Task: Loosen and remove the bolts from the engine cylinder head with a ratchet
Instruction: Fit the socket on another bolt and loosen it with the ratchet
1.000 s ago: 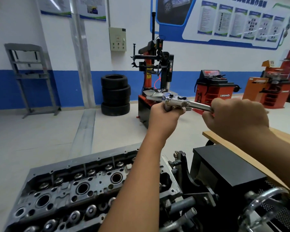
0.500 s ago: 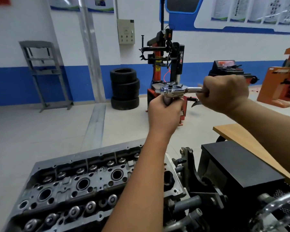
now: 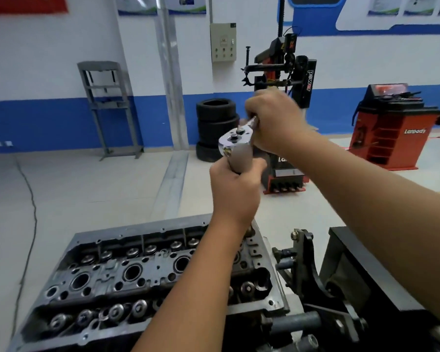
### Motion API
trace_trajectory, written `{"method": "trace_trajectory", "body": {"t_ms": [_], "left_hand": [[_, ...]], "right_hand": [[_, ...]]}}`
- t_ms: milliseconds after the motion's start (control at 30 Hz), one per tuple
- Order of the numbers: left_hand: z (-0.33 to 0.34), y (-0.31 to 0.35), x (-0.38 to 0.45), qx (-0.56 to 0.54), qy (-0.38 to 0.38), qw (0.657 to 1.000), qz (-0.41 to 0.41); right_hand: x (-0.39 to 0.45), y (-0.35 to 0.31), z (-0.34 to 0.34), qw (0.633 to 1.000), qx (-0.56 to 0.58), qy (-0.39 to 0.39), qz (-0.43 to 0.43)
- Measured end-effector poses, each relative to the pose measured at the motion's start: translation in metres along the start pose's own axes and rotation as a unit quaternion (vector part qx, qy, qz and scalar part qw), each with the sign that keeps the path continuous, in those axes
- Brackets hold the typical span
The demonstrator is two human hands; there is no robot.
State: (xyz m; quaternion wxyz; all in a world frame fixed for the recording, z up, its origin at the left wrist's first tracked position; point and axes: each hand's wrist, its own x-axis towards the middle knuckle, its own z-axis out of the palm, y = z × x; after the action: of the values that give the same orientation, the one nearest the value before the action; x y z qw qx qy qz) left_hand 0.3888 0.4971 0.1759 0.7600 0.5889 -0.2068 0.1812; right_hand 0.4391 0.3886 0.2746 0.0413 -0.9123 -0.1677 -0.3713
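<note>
1. At 6 o'clock, nearest the camera, the cylinder head (image 3: 137,280) lies flat with its open top up; its near-left corner is cut off by the bottom edge, and the left forearm crosses over its right third and hides what sits there.
2. Whether any bolts remain in the head cannot be told: the round parts in its rows are too small and dark to sort out.
3. At 4 o'clock, just beside the head, a black stand bracket (image 3: 305,262) and a black box (image 3: 366,270) are partly covered by the right forearm and run out of frame.
4. Near the centre, the left hand (image 3: 235,191) is curled round a grey-brown shaft (image 3: 239,158) that hangs below the ratchet's head; the shaft's lower end is hidden inside the fist.
5. The ratchet (image 3: 233,139) is held in the air, well above the cylinder head, and does not touch it.
6. At 1 o'clock from it, the right hand (image 3: 274,120) grips the ratchet handle, which is almost wholly hidden and blurred.
7. Behind the hands stands a red and black tyre changer (image 3: 282,72), its middle blocked by both hands.
8. At 12 o'clock a stack of tyres (image 3: 215,118) stands on the floor, its right edge covered by the ratchet.
9. At 2 o'clock stands a red wheel balancer (image 3: 391,128); at 10 o'clock a grey frame (image 3: 107,107) stands against the blue and white wall.
</note>
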Motion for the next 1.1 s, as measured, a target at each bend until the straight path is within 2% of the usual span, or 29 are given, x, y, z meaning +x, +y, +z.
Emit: {"method": "trace_trajectory", "body": {"t_ms": [100, 167, 233, 367, 433, 533, 667, 733, 800, 867, 933, 1000, 1100], "left_hand": [[0.0, 0.001, 0.011, -0.003, -0.021, 0.999, -0.042], [0.002, 0.003, 0.017, -0.002, -0.041, 0.997, -0.072], [0.006, 0.006, 0.017, -0.001, -0.078, 0.993, -0.084], [0.006, 0.011, 0.012, -0.008, -0.129, 0.988, -0.088], [0.0, 0.013, 0.008, -0.024, -0.165, 0.982, -0.09], [0.0, 0.019, -0.002, -0.016, -0.214, 0.973, -0.088], [0.001, 0.017, -0.003, -0.008, -0.172, 0.982, -0.083], [0.001, 0.013, -0.003, -0.001, -0.155, 0.986, -0.062], [0.007, 0.011, -0.007, 0.011, -0.148, 0.988, -0.041], [0.01, 0.012, -0.009, 0.018, -0.138, 0.99, -0.038], [0.005, 0.013, -0.008, 0.007, -0.139, 0.989, -0.056], [-0.001, 0.016, -0.008, -0.009, -0.171, 0.983, -0.073], [-0.009, 0.019, -0.011, -0.029, -0.199, 0.975, -0.092]], "right_hand": [[-0.044, 0.011, -0.046, 0.979, -0.172, -0.053, 0.094], [-0.084, 0.005, -0.082, 0.969, -0.215, -0.079, 0.095], [-0.119, -0.012, -0.113, 0.968, -0.2, -0.137, 0.072], [-0.112, -0.002, -0.135, 0.96, -0.034, -0.269, 0.07], [-0.087, 0.016, -0.127, 0.964, -0.018, -0.26, 0.055], [-0.057, 0.026, -0.095, 0.975, -0.065, -0.206, 0.05], [-0.055, 0.005, -0.077, 0.978, -0.103, -0.182, 0.016], [-0.07, -0.008, -0.092, 0.972, -0.067, -0.226, -0.011], [-0.09, -0.021, -0.108, 0.951, 0.043, -0.303, 0.04], [-0.095, -0.026, -0.113, 0.93, 0.123, -0.336, 0.084], [-0.083, -0.02, -0.111, 0.945, 0.09, -0.31, 0.052], [-0.068, -0.007, -0.112, 0.96, 0.019, -0.279, -0.019], [-0.065, 0.013, -0.108, 0.972, -0.023, -0.23, -0.046]]}}
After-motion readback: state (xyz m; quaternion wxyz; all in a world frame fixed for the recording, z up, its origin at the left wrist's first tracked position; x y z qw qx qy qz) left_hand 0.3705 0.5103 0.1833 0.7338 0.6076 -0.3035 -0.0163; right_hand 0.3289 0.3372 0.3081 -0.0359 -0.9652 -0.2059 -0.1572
